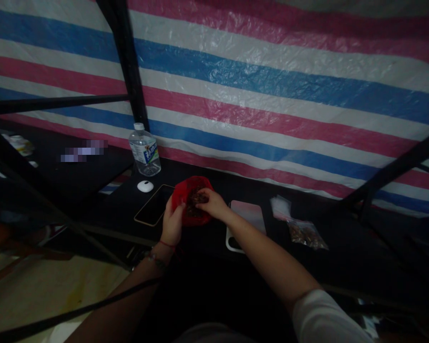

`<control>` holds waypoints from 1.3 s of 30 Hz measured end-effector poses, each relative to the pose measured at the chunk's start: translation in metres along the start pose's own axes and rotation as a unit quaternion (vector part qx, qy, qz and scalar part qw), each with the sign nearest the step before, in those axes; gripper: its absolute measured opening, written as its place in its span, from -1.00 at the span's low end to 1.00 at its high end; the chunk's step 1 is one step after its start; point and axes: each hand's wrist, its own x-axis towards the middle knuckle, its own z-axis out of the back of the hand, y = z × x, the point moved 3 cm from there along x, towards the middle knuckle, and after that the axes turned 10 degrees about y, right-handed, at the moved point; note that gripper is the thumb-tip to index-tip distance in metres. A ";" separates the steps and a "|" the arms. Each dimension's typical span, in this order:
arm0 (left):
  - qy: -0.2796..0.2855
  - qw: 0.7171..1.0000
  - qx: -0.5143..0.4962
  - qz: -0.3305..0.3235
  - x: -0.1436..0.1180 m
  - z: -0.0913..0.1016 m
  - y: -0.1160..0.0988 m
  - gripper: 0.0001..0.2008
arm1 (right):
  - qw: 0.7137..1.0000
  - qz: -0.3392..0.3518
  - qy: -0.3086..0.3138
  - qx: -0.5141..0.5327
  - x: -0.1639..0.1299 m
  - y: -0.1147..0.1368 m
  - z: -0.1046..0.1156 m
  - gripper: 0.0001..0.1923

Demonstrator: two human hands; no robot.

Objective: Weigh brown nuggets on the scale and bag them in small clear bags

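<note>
A red plastic bag (196, 220) stands with its mouth spread, and dark brown dried pieces (196, 190) lie inside. My left hand (172, 223) grips the bag's near left side, thumb over the rim. Reaching in from the right, my right hand (214, 205) has its fingers closed on some of the brown pieces; their exact kind is too dim to tell. Beneath my right forearm is a flat white device with a pinkish plate (248, 213), like a small kitchen scale. A clear zip bag (307, 234) of similar brown pieces lies farther right.
Small clear bags (280, 208) lie beside the filled one. Left of the red bag are a phone (154, 206), a white mouse (145, 186) and a clear plastic bottle (145, 151). Black metal frame bars (127, 66) cross the left, and a striped sheet (271, 90) hangs behind the black table.
</note>
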 end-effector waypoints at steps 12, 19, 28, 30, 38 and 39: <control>0.021 0.932 0.304 -0.196 -0.015 -0.011 -0.046 -0.31 | 0.984 -0.044 -0.128 -0.118 -0.088 -0.027 0.101 -0.67; 0.152 0.837 0.458 -0.259 -0.030 -0.032 -0.064 -0.59 | 0.954 -0.101 -0.191 -0.206 -0.134 -0.080 0.127 -0.67; 0.245 0.847 0.464 -0.081 -0.015 -0.040 -0.047 -0.71 | 0.952 -0.080 -0.249 -0.159 -0.168 -0.085 0.133 -0.53; 0.248 0.850 0.460 -0.067 -0.008 -0.042 -0.046 -0.69 | 0.948 -0.104 -0.270 -0.131 -0.180 -0.095 0.135 -0.65; 0.256 0.790 0.556 0.023 0.052 -0.051 -0.032 -0.75 | 0.918 -0.176 -0.261 -0.243 -0.199 -0.117 0.127 -0.61; 0.278 0.765 0.580 0.050 0.060 -0.050 -0.026 -0.79 | 0.915 -0.177 -0.256 -0.256 -0.198 -0.117 0.126 -0.62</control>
